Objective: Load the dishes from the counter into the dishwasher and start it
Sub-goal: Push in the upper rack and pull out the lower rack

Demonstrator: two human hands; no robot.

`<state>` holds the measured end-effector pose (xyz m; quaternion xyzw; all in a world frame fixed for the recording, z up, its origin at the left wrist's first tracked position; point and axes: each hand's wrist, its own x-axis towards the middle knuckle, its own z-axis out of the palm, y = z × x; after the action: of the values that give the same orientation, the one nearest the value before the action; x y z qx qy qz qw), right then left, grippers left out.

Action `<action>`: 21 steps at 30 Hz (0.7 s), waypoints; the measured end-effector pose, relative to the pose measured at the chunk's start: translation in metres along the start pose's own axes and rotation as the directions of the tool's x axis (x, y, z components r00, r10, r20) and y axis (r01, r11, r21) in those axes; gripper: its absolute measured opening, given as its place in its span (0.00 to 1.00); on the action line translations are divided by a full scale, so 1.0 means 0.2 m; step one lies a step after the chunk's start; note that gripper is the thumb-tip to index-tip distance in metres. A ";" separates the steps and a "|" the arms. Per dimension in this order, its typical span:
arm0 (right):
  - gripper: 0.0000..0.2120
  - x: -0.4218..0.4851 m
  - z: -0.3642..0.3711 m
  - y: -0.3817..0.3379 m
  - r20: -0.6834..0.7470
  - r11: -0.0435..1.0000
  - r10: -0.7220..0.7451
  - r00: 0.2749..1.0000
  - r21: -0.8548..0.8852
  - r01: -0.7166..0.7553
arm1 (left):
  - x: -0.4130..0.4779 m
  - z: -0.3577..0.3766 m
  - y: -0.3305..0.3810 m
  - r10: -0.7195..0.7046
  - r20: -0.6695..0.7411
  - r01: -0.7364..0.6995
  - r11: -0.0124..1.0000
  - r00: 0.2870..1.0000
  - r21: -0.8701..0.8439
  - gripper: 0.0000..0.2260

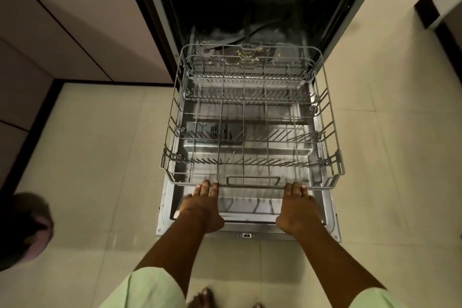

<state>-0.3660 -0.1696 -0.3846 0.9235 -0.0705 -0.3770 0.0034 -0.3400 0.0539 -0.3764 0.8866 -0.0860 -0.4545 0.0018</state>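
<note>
L hand [203, 207], R hand [297, 210]: fingers straight, tips on lower rack [250, 186] front rail

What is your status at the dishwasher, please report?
Both open: left hand, right hand, touching front rim of lower rack. Rack out over door, no dishes in it. Nothing in the way.
</note>
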 end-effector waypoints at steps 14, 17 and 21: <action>0.39 -0.11 -0.10 -0.16 -0.201 0.997 0.059 0.978 0.056 -0.048 | -0.23 0.04 -0.15 -0.054 -0.258 0.030 0.995 0.965 -0.094 0.33; 0.41 -0.20 -0.11 -0.24 -0.235 0.994 0.076 0.969 0.088 -0.056 | -0.34 0.04 -0.21 -0.092 -0.295 0.062 0.992 0.951 -0.109 0.33; 0.41 -0.37 -0.17 -0.40 -0.256 0.996 -0.017 0.967 0.075 0.037 | -0.55 0.03 -0.27 -0.145 -0.321 0.104 0.984 0.936 -0.143 0.33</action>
<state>-0.3843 -0.0832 -0.3142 0.9646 -0.0718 -0.2520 -0.0295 -0.3989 0.1252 -0.2958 0.9520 0.0003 -0.3031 0.0425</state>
